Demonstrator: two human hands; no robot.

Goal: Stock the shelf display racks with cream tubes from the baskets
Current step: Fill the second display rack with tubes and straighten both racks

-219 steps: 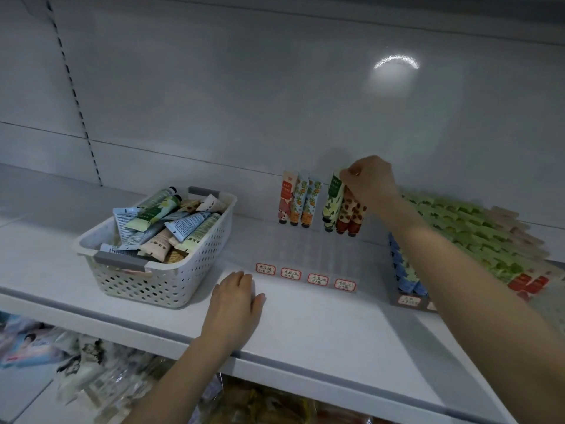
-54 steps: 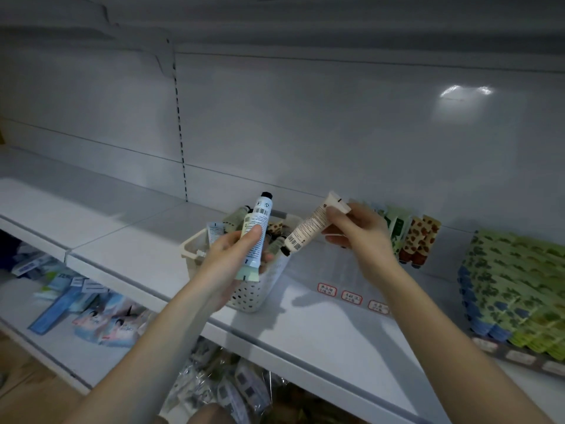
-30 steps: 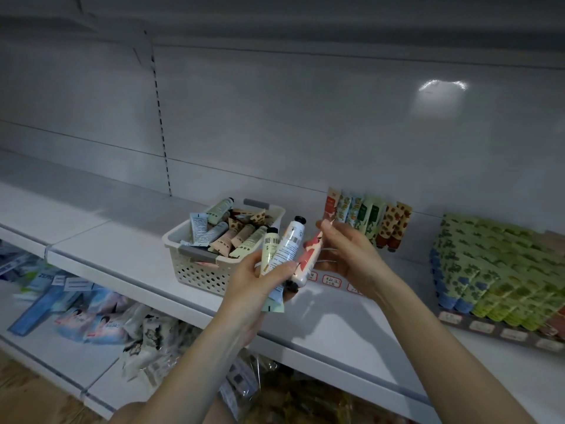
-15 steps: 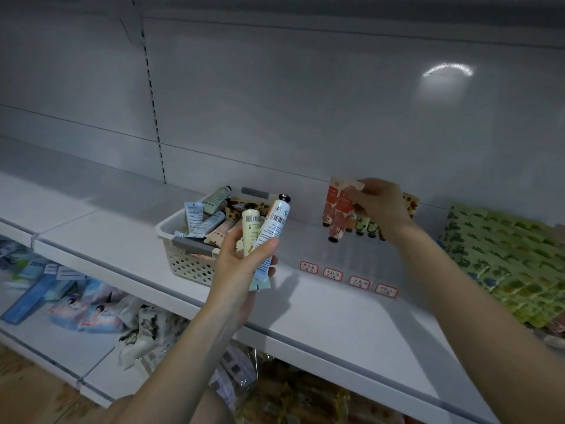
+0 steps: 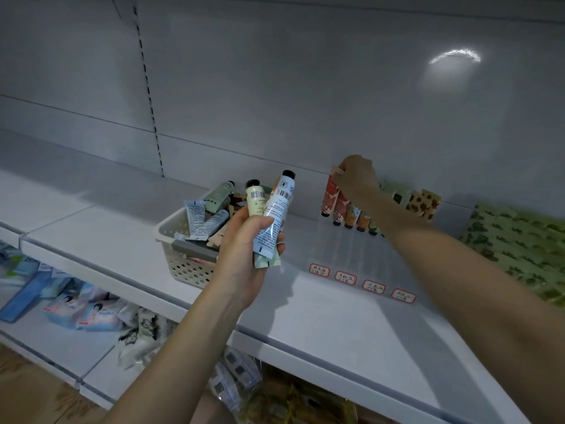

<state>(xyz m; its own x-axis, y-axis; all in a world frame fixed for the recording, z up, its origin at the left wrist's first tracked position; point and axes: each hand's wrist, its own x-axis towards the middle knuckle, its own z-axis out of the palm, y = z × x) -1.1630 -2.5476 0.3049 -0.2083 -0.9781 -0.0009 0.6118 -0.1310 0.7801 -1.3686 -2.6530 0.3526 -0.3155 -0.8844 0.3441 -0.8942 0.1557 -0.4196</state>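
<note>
My left hand [image 5: 244, 249] grips two cream tubes upright, caps up: a pale yellow tube [image 5: 256, 201] and a white-and-blue tube [image 5: 276, 209]. Just behind it stands the white perforated basket [image 5: 183, 264] holding several more tubes [image 5: 201, 218]. My right hand [image 5: 356, 175] reaches to the back of the clear display rack [image 5: 351, 249] and pinches the top of a red tube [image 5: 328, 194] at the left end of a row of standing tubes [image 5: 362, 217].
Red price labels [image 5: 360, 281] line the rack's front edge. A filled rack of green tubes [image 5: 513, 240] sits to the right, with spotted tubes [image 5: 425, 201] behind my right forearm. The lower shelf holds packets [image 5: 85, 310]. The white shelf edge [image 5: 305, 353] runs in front.
My right hand carried the red tube from beside my left hand to the rack's back row and lowered it into the left end. My left hand stays raised with its two tubes.
</note>
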